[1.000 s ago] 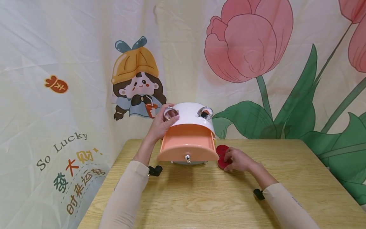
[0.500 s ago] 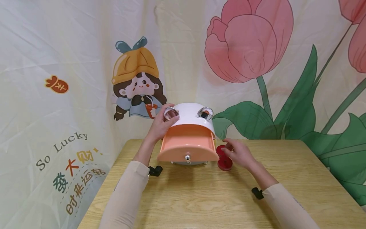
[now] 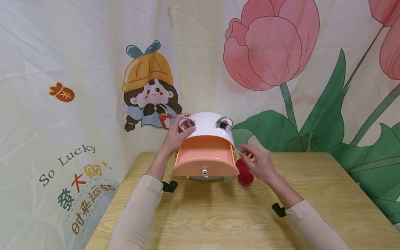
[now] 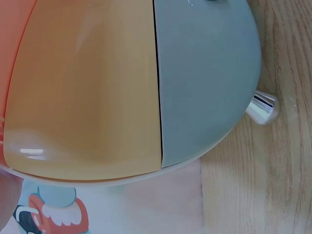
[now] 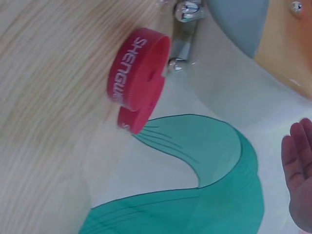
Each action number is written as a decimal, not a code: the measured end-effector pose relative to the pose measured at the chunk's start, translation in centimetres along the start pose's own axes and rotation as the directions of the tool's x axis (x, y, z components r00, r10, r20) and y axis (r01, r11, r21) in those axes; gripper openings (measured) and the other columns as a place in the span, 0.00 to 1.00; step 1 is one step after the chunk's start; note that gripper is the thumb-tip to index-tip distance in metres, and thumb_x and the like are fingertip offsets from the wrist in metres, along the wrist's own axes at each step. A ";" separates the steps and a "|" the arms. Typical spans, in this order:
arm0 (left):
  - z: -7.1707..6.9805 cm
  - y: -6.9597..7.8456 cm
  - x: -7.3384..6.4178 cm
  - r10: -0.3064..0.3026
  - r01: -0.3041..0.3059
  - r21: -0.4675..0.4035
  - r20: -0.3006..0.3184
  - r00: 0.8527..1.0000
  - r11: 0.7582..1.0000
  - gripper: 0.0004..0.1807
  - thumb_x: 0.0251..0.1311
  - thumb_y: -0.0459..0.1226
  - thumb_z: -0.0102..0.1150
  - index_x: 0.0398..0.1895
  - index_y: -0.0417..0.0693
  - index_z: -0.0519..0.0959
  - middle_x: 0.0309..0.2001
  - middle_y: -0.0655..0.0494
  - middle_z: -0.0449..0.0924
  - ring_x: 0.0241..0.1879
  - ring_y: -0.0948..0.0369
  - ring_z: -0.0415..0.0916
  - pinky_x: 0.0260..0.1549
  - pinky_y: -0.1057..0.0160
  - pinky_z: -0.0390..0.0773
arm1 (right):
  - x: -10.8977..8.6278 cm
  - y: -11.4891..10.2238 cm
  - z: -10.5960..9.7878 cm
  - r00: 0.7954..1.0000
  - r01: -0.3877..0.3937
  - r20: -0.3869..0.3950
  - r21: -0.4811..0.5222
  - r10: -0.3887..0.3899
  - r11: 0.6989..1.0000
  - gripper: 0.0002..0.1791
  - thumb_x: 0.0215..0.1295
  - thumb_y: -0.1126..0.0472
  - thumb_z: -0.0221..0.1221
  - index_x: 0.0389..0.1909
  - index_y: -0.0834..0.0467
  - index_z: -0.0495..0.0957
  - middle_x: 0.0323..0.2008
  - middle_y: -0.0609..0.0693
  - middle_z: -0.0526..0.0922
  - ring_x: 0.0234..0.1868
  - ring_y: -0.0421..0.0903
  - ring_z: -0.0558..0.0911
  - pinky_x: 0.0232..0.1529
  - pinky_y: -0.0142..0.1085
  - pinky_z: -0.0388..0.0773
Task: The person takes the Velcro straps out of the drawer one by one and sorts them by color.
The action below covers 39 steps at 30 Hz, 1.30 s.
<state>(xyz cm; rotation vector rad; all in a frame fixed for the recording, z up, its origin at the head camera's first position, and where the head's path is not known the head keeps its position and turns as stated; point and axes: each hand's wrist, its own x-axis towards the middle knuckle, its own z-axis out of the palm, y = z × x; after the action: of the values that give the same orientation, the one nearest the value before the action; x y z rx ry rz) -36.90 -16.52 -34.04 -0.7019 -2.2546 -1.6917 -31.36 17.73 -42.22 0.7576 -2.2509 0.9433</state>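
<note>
A white-shelled mini drawer cabinet with silver rings on top stands on the table. Its orange top drawer is pulled out, and no item shows inside. The yellow drawer and the grey drawer are closed. My left hand grips the cabinet's upper left by the ring, thumb in front. To the right of the cabinet, my right hand hovers with loosely extended fingers and nothing visible in it. Below it are two red tape rolls, lettered on the rim, one behind the other.
The wooden table backs onto a printed cloth with tulips and a cartoon child. Silver feet hold the cabinet off the tabletop. Black wrist-camera mounts hang under both forearms.
My right hand has lifted off the red tape rolls and moved up and slightly left, towards the cabinet's right side. The left hand and the drawer have stayed in place.
</note>
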 end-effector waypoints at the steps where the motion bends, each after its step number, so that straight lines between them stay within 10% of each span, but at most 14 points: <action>1: 0.0 0.0 0.0 -0.002 0.002 0.002 0.000 1.000 1.000 0.31 0.71 0.37 0.64 0.74 0.50 0.66 0.48 0.48 0.77 0.45 0.56 0.74 0.39 0.67 0.77 | 0.1 -0.2 -0.1 1.000 0.023 -0.014 0.000 -0.023 1.000 0.21 0.68 0.65 0.67 0.61 0.58 0.83 0.43 0.52 0.88 0.40 0.47 0.85 0.39 0.45 0.88; 12: 0.0 0.2 -0.1 -0.016 0.016 0.004 0.006 1.000 1.000 0.31 0.71 0.38 0.64 0.74 0.52 0.66 0.53 0.42 0.76 0.48 0.53 0.74 0.41 0.67 0.78 | 0.4 -1.8 -0.3 0.983 0.156 -0.091 -0.019 -0.157 0.988 0.33 0.60 0.64 0.73 0.68 0.57 0.78 0.68 0.58 0.79 0.66 0.58 0.81 0.57 0.54 0.81; 18: 0.0 0.1 -0.1 -0.014 0.014 0.006 0.004 1.000 1.000 0.31 0.71 0.38 0.64 0.74 0.53 0.66 0.52 0.42 0.76 0.47 0.53 0.74 0.41 0.67 0.78 | 0.7 -3.2 -0.5 0.963 0.253 -0.098 0.002 -0.252 0.967 0.31 0.71 0.44 0.65 0.69 0.56 0.78 0.69 0.57 0.78 0.67 0.56 0.80 0.64 0.43 0.79; 24: 0.0 0.0 -0.1 -0.005 0.005 -0.008 0.003 1.000 1.000 0.31 0.71 0.37 0.64 0.74 0.51 0.66 0.50 0.44 0.77 0.45 0.54 0.74 0.39 0.67 0.78 | 1.2 -4.8 -0.3 0.906 0.403 -0.152 0.024 -0.395 0.915 0.33 0.73 0.38 0.59 0.65 0.60 0.81 0.67 0.63 0.79 0.67 0.58 0.80 0.71 0.31 0.69; 34: 0.0 0.0 -0.1 -0.006 0.006 -0.002 0.010 1.000 1.000 0.31 0.71 0.37 0.64 0.74 0.50 0.65 0.50 0.44 0.76 0.46 0.53 0.74 0.40 0.68 0.79 | 1.4 -7.7 -0.3 0.797 0.573 -0.168 -0.096 -0.580 0.814 0.30 0.73 0.40 0.60 0.61 0.60 0.83 0.65 0.61 0.81 0.67 0.59 0.80 0.73 0.42 0.70; 39: 0.0 0.1 -0.1 -0.005 0.005 -0.005 0.011 1.000 1.000 0.32 0.71 0.37 0.64 0.74 0.50 0.65 0.50 0.44 0.76 0.47 0.54 0.74 0.40 0.69 0.79 | 1.2 -8.3 0.0 0.776 0.610 -0.082 -0.152 -0.625 0.777 0.32 0.73 0.38 0.59 0.65 0.57 0.81 0.68 0.56 0.79 0.71 0.59 0.76 0.76 0.51 0.66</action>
<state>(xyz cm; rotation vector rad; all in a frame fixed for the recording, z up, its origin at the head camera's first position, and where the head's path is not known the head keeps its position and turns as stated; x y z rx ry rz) -36.76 -16.55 -34.00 -0.7087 -2.2624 -1.7003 -26.49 12.50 -37.76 1.2427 -1.7296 0.5087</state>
